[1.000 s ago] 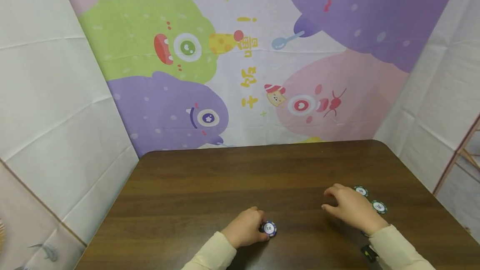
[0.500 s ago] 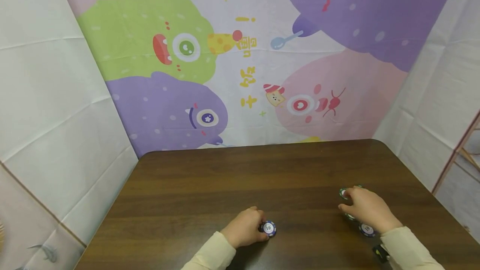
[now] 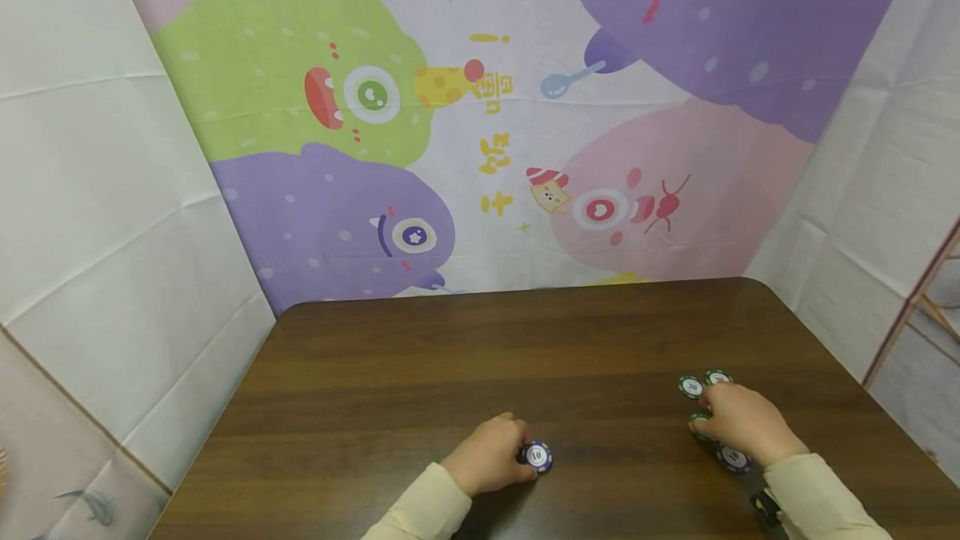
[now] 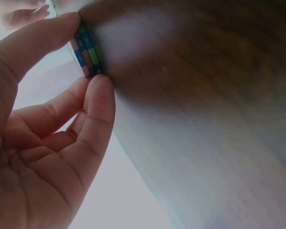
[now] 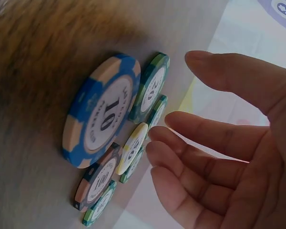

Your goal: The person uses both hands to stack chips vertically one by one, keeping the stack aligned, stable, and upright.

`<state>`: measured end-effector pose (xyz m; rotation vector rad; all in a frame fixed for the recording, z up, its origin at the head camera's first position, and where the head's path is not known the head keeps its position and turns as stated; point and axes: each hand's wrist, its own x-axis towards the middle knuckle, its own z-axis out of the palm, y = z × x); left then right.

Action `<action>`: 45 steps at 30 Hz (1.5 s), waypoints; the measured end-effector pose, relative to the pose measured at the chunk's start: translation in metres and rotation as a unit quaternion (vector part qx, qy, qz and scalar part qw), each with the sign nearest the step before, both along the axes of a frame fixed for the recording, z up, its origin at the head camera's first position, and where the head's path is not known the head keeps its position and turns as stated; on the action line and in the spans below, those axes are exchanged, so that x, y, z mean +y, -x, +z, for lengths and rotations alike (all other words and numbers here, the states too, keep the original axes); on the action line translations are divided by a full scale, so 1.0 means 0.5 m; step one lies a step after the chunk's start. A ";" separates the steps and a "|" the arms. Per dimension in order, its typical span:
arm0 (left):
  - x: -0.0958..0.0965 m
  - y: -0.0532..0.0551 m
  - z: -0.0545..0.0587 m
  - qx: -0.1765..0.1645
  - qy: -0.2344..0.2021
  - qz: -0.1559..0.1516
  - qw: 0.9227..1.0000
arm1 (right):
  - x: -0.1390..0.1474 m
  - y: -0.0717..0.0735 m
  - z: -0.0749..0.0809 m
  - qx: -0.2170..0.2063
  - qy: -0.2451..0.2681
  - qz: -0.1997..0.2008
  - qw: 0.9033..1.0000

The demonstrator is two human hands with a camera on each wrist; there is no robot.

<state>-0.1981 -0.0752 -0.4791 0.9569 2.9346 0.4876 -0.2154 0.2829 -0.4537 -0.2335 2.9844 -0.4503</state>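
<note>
My left hand pinches a short stack of poker chips by the edge, between thumb and fingers. Its top is a blue poker chip marked 10; the left wrist view shows the stack's layered edge. My right hand hovers over a group of chips, its fingers apart and nothing between them in the right wrist view. About it lie a green 20 chip, another green chip, a blue 10 chip, a yellow chip and a dark 100 chip. The hand hides part of the group from above.
The dark wooden table carries everything. By the right sleeve lies a small black item, partly covered. A cartoon-printed cloth hangs behind the table, with pale cloth walls on both sides.
My right hand has moved right, from the left side of the chips to above them, uncovering the green 20 chip and the blue chip. My left hand and its stack have stayed put.
</note>
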 end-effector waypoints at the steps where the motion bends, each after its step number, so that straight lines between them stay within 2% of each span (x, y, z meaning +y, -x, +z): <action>1: 0.000 0.000 0.000 -0.001 0.001 0.000 1.000 | 0.000 0.000 0.000 -0.003 0.001 -0.001 1.000; 8: 0.000 0.000 0.000 -0.006 0.001 0.002 1.000 | 0.000 -0.002 -0.002 -0.027 0.014 -0.008 0.999; 27: 0.000 0.000 0.000 -0.009 0.007 0.003 1.000 | -0.006 -0.010 -0.009 -0.042 0.041 -0.014 0.998; 39: -0.001 -0.002 0.003 -0.001 0.006 -0.006 1.000 | -0.007 -0.008 -0.019 -0.018 0.044 -0.010 0.999; 45: 0.000 -0.001 0.004 -0.004 0.007 -0.005 1.000 | -0.019 -0.004 -0.008 -0.003 0.053 0.006 0.999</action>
